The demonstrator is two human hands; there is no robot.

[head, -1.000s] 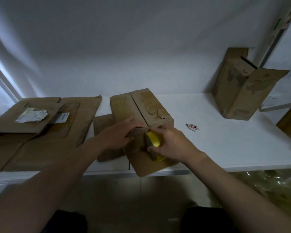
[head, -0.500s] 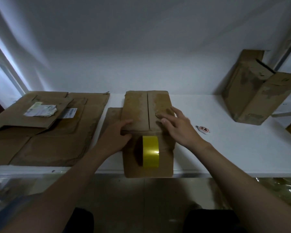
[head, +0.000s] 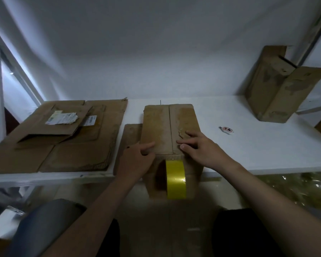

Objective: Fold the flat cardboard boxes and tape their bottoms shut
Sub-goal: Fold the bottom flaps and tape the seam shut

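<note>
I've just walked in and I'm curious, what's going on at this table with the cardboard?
A person is working on a folded cardboard box at the near edge of the white table. Both hands rest on its closed flaps: the left hand by the front edge, the right hand flat on the right flap. The yellow tape hangs against the box's near side; the seam between the flaps shows none. To the left lies flat cardboard; a second box stands far right.
</note>
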